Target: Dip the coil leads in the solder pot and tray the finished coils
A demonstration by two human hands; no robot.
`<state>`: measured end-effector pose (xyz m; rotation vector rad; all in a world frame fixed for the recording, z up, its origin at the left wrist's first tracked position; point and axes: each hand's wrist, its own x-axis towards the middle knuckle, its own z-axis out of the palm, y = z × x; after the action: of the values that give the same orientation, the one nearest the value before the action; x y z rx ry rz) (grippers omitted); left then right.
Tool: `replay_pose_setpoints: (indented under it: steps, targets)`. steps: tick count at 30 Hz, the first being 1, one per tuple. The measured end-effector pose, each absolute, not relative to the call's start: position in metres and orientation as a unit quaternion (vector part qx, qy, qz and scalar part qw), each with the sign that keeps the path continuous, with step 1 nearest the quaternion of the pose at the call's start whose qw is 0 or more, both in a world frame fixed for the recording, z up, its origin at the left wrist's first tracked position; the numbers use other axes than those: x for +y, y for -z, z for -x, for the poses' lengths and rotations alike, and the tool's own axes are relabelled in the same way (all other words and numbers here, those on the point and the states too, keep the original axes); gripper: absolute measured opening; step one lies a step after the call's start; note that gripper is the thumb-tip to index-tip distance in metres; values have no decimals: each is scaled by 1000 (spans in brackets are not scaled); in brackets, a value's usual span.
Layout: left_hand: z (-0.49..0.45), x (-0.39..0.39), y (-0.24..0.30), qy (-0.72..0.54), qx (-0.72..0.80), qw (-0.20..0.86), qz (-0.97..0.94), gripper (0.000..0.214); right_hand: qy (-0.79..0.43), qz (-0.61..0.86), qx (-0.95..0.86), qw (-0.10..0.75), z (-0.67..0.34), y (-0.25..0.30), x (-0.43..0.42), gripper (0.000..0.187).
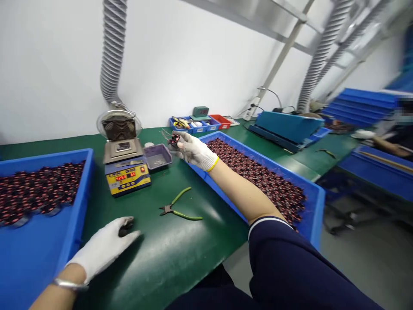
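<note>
Above the table, my right hand (pixel 195 151), in a white glove with a yellow cuff edge, grips a small wire-wound coil (pixel 174 139), black with copper-red windings. Thin wire leads stick out from it to the upper left. My left hand (pixel 105 245), also gloved in white, hovers low over the green table (pixel 155 262) beside the left blue bin. Its thumb and fingers are apart, with darkened fingertips and nothing plainly between them. Between the hands lie green-handled cutters (pixel 167 209), their handles spread. A soldering pot (pixel 128 176) with lit red digits stands behind them.
Many similar coils fill the right blue bin (pixel 318 206) and part of the left blue bin (pixel 72 215). A purple-grey tray (pixel 166 161) of small scraps sits by the pot. Small boxes (pixel 214 122) line the wall; an exhaust hose (pixel 112 56) hangs above. A co-worker's arm (pixel 389 146) shows far right.
</note>
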<state>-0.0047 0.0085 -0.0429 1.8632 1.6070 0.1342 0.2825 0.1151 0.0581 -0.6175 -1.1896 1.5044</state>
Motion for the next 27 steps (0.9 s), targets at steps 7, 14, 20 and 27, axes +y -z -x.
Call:
replay_pose_setpoints:
  steps: [7, 14, 20, 27]
  targets:
    - [11, 10, 60, -42, 603, 290, -742, 67, -239, 671, -561, 421, -377, -30, 102, 49]
    - [4, 10, 28, -153, 653, 242, -701, 58, -59, 811, -556, 170, -400, 5, 91, 43]
    - [73, 34, 2, -352, 803, 122, -465, 50, 80, 774, -628, -26, -413, 17, 96, 46]
    - [111, 51, 42, -349, 806, 188, -439, 53, 122, 790, -598, -61, -427, 25, 111, 44]
